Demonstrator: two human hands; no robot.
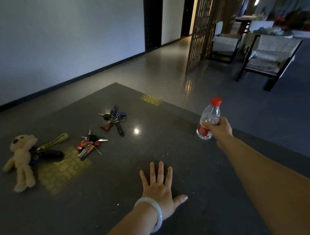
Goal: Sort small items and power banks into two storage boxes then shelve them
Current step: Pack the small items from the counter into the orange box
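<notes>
gripping clear ribbed bottle, right hand

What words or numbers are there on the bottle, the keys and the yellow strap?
None can be read.
Water bottle in the right hand: red label, print too blurred.
Yellow strap by the plush bear: dark marks, too small to read.
Key bunches: no legible text.

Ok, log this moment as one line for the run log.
right hand: grips water bottle above table | left hand: flat on table | three key bunches: untouched | boxes: not in view
</notes>
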